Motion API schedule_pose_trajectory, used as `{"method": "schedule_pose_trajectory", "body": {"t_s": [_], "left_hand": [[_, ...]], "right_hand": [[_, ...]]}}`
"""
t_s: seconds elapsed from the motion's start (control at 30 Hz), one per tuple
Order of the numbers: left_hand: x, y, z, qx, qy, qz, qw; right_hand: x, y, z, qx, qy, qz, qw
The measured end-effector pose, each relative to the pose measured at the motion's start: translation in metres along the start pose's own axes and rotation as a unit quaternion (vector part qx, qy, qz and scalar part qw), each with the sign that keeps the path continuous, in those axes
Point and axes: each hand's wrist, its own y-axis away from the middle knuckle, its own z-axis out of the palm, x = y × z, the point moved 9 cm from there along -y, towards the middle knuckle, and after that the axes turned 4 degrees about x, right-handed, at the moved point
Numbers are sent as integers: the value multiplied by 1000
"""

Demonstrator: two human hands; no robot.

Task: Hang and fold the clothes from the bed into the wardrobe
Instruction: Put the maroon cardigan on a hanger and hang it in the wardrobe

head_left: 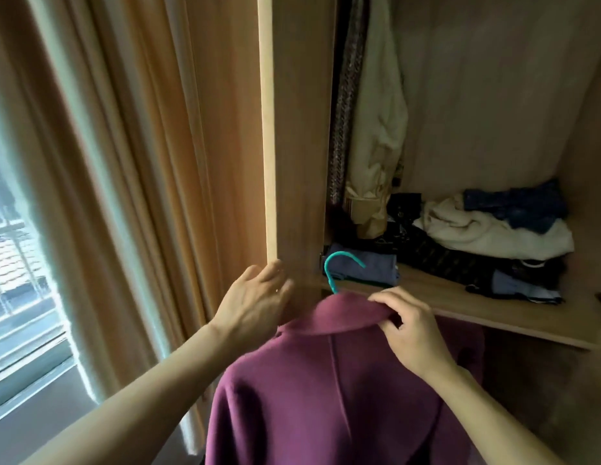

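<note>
Right hand (413,333) pinches coat collar (346,313) — left hand (255,297) touches door (292,129).

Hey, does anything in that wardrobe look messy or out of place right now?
Yes. On the shelf, the cream garment and the blue one on top lie crumpled rather than folded, so the pile looks untidy. The purple coat on its teal hanger isn't visibly on a rail.

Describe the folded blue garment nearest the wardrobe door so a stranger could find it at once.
Start at the wardrobe shelf and go to its left end. The blue garment lies there folded small, just behind the teal hanger hook. Unlike the dark patterned pile beside it, it is plain and lies apart from that pile.
</note>
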Motion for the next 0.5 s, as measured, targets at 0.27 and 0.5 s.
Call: {"method": "schedule_pose_trajectory", "body": {"t_s": [0.27,0.5], "left_hand": [[-47,10,10,-3,17,-60,998],[-38,10,12,68,58,-80,993]], "right_hand": [[-22,-19,25,19,-2,-10,1000],[-14,-22,15,28,7,-4,1000]]}}
